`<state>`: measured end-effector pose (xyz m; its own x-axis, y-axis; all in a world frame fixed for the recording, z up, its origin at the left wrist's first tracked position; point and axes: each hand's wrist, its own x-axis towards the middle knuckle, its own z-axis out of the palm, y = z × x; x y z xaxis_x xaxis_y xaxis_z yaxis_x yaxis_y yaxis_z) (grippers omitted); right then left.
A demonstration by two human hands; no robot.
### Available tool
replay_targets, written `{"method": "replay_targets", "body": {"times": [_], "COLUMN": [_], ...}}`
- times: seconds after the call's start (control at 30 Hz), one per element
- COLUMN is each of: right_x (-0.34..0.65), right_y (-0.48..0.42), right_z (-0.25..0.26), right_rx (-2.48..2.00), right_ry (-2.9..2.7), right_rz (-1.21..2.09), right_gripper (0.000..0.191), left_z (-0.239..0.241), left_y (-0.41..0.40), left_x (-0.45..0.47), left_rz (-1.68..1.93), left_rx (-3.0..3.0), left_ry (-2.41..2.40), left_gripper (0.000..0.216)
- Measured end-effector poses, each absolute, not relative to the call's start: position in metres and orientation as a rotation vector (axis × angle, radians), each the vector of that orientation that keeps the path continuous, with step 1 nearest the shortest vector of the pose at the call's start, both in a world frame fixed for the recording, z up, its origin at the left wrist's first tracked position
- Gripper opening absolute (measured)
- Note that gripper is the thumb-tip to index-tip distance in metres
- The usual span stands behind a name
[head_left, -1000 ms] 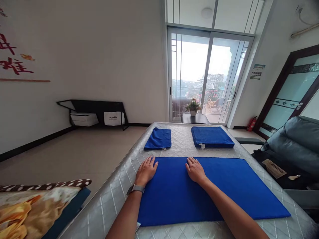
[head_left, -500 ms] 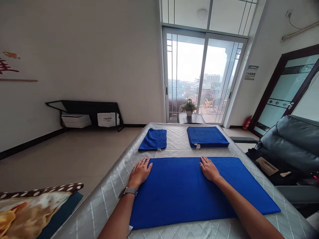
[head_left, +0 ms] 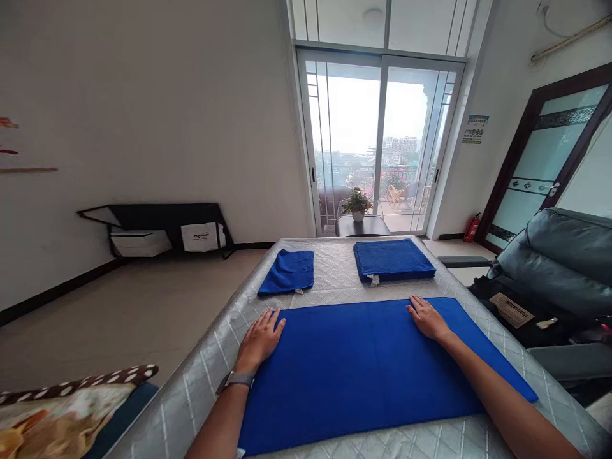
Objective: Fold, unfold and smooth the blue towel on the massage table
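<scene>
A large blue towel [head_left: 354, 370] lies spread flat on the table's silver quilted cover [head_left: 329, 268]. My left hand [head_left: 261, 341] rests open on the towel's far left corner, fingers stretched out; a watch [head_left: 236, 379] is on that wrist. Toward the far right part of the same towel, my right hand [head_left: 428, 319] lies flat with fingers extended near the far edge. Beyond the towel at left is a smaller folded blue cloth [head_left: 289, 271], its top rumpled. A neat stack of folded blue towels [head_left: 394, 260] sits at the far right, with a white tag showing.
A potted plant [head_left: 357, 203] stands on a chair beyond the table, before the sliding glass door. To the right is a dark leather armchair [head_left: 559, 255] with a black bag [head_left: 507, 312] on it. Patterned bedding [head_left: 71, 414] is at the lower left.
My right hand has slid to the right along the towel's far edge. My left hand stays at the left corner. The view has shifted slightly.
</scene>
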<state>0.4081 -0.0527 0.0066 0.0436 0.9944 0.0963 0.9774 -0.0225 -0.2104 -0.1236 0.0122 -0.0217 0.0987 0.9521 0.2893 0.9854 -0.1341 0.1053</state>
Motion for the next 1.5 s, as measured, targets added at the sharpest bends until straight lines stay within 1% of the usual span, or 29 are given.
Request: {"method": "replay_targets", "body": {"times": [0.13, 0.4, 0.6, 0.73, 0.93, 1.03, 1.2, 1.3, 1.4, 1.5], "right_x": [0.438, 0.518, 0.54, 0.539, 0.537, 0.535, 0.525, 0.51, 0.483, 0.439], "right_y": [-0.052, -0.05, -0.048, -0.048, -0.053, -0.053, -0.058, -0.069, -0.081, -0.085], "right_z": [0.003, -0.012, -0.019, -0.019, -0.017, -0.016, -0.002, 0.017, 0.038, 0.05], "right_rx": [-2.114, -2.182, -2.169, -2.134, -2.089, -2.09, -2.114, -2.193, -2.22, -2.204], "right_ry": [-1.977, -1.889, -1.893, -1.904, -1.852, -1.827, -1.811, -1.833, -1.863, -1.874], "right_rz": [0.118, 0.068, 0.096, 0.098, 0.086, 0.064, -0.035, -0.189, -0.354, -0.397], "right_gripper": [0.071, 0.067, 0.068, 0.068, 0.071, 0.069, 0.063, 0.057, 0.048, 0.044], "left_z": [-0.024, -0.031, -0.035, -0.034, -0.025, -0.022, -0.015, -0.01, -0.007, -0.007], "left_y": [0.014, 0.019, 0.023, 0.022, 0.015, 0.014, 0.01, 0.006, 0.003, 0.003], "left_x": [-0.126, -0.134, -0.139, -0.141, -0.135, -0.13, -0.123, -0.119, -0.117, -0.115], "left_rz": [-0.416, -0.383, -0.37, -0.369, -0.343, -0.345, -0.378, -0.391, -0.431, -0.483], "left_rx": [-2.255, -2.275, -2.269, -2.293, -2.301, -2.294, -2.282, -2.296, -2.297, -2.293], "left_ry": [-1.949, -1.944, -2.013, -2.016, -2.008, -2.026, -2.052, -2.066, -2.086, -2.111], "left_gripper": [0.057, 0.059, 0.064, 0.066, 0.065, 0.065, 0.062, 0.061, 0.06, 0.059]}}
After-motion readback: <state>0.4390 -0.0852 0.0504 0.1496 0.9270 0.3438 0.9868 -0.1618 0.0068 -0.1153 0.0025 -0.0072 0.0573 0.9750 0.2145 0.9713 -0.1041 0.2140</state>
